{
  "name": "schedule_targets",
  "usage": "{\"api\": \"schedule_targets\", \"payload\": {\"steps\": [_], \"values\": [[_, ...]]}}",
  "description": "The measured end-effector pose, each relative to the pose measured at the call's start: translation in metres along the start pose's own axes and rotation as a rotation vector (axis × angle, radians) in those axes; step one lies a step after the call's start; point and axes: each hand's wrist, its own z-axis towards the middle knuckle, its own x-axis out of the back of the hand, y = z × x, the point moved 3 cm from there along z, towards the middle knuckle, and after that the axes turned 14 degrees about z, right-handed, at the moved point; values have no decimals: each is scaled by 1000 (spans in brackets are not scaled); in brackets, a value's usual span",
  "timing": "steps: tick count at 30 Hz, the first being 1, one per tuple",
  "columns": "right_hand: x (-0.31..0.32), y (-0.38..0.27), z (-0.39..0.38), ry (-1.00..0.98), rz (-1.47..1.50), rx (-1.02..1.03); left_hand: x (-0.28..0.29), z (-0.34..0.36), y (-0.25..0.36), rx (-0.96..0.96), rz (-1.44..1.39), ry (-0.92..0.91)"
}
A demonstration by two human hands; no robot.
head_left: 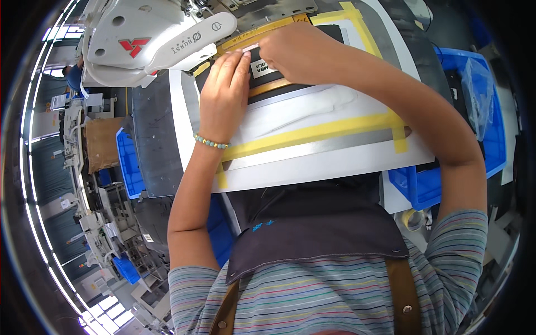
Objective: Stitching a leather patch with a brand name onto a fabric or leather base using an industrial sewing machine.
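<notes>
My left hand (226, 92) lies over the left end of a black piece (259, 82) on the white board, fingers stretched out, tips on a thin pale strip (251, 47). My right hand (296, 53) is curled at that strip, fingertips closed on something too hidden to make out. Between my hands is a small white label (262, 68) with dark print. Yellowish bars (271, 86) run above and below it. Yellow tape (307, 127) borders the board (290, 173), and smooth white material (290, 109) lies inside it. A white machine head (128, 39) overhangs the upper left.
Blue bins stand at the right (494, 156) and left (128, 162) of the dark table (156, 162). A cardboard box (103, 139) and rows of machinery fill the left background. Another person (73, 78) is at the far left. A tape roll (413, 219) sits below the board's right side.
</notes>
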Motion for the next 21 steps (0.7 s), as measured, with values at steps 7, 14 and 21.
{"api": "schedule_targets", "payload": {"steps": [7, 14, 21], "values": [[19, -33, -21, -159, 0, 12, 16, -11, 17, 270, -526, -45], [14, -34, -12, -54, -85, 82, 17, -18, 1, 482, -658, -158], [59, 46, -42, 260, 6, -114, -16, -39, -25, 977, -1010, -126]]}}
